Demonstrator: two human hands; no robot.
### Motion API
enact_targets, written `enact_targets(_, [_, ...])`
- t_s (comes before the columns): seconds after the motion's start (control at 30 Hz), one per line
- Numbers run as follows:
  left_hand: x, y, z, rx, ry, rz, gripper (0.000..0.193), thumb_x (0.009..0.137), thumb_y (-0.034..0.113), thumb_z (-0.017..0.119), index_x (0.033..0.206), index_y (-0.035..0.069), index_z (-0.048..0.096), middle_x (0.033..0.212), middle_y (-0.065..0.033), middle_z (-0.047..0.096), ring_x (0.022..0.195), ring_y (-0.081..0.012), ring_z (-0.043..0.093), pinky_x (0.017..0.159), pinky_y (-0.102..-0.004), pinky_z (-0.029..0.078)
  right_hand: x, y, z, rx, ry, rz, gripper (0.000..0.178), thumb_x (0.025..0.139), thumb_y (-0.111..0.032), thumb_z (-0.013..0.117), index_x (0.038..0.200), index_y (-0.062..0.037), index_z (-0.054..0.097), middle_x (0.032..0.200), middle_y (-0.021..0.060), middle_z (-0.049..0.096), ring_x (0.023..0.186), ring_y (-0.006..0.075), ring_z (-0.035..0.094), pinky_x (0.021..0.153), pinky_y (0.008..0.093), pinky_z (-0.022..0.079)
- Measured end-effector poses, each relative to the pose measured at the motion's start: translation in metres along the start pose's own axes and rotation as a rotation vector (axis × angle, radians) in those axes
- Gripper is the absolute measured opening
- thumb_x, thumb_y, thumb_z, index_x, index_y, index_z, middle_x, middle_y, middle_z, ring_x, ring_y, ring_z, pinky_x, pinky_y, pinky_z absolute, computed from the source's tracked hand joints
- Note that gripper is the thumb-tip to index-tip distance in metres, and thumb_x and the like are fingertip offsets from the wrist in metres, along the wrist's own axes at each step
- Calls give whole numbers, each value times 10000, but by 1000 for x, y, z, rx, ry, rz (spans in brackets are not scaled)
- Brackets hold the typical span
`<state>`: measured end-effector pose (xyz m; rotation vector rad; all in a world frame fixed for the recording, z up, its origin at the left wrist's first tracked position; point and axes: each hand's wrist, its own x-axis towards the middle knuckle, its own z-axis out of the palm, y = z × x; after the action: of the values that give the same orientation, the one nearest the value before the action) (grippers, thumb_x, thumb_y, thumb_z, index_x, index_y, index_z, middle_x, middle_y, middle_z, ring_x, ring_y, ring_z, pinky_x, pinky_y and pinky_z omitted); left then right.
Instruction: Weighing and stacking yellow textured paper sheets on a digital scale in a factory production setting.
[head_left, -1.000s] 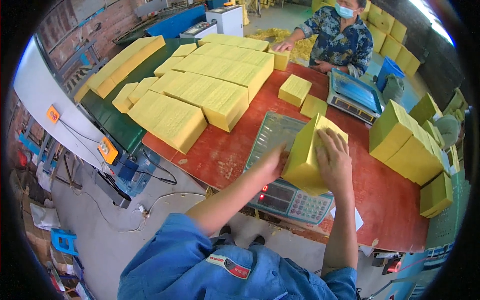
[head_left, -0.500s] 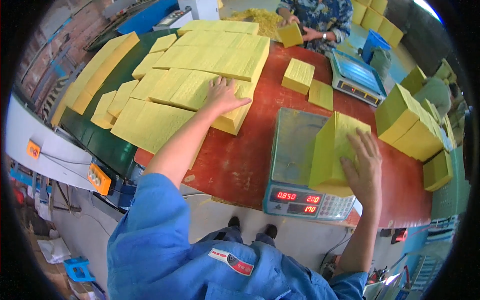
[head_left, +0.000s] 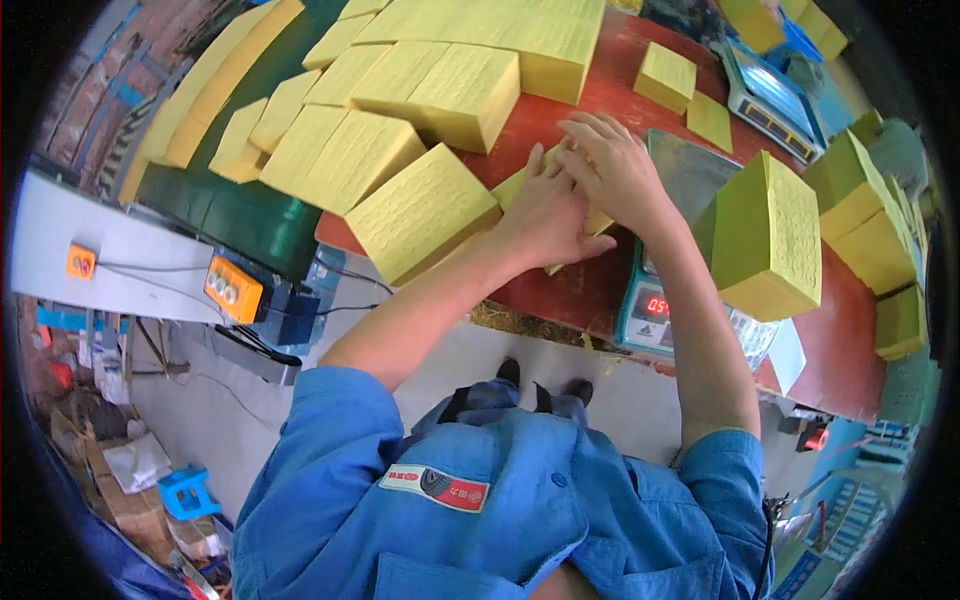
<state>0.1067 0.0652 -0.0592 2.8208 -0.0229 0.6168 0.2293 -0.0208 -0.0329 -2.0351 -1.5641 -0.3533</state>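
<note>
My left hand (head_left: 553, 212) and my right hand (head_left: 617, 170) meet over a stack of yellow paper (head_left: 510, 190) on the red table. Its fingers overlapped by the right hand's, the left hand has its thumb spread to the side. Most of that stack is hidden beneath them. Close by on the left, a tilted yellow stack (head_left: 425, 213) with an embossed top rests at the table's edge. Another yellow stack (head_left: 765, 235) stands on a digital scale (head_left: 690, 165), whose lit display is partly covered by my right forearm.
Many yellow stacks (head_left: 450, 90) fill the left side, partly over a green surface (head_left: 215, 215). A second scale (head_left: 765, 95), a small block (head_left: 665, 75) and a flat sheet (head_left: 709, 120) lie farther back. More stacks (head_left: 865, 205) line the right edge of the red table (head_left: 545, 295).
My right hand has let go of the stack on the scale and moved left. My left hand has come nearer from the pile, meeting it over a stack. The view has shifted.
</note>
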Motion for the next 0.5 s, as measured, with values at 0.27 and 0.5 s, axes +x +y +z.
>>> enact_targets(0.27, [-131, -16, -38, 377, -37, -30, 336, 814, 164, 611, 1121, 32, 653, 1451, -87, 415, 1372, -266, 345, 1106, -559, 274, 44, -7, 34, -80, -408, 1, 358, 939, -355, 486, 1023, -68, 682, 980, 148, 688, 931, 340, 646, 824, 463, 490])
enact_targets(0.5, [-95, -64, -23, 680, -56, -23, 320, 830, 135, 560, 1123, 41, 650, 1401, -122, 451, 1371, -309, 336, 1103, -554, 285, 25, -10, 57, -191, -555, -141, 488, 987, -413, 346, 845, -127, 715, 867, 111, 708, 854, 302, 676, 802, 475, 462])
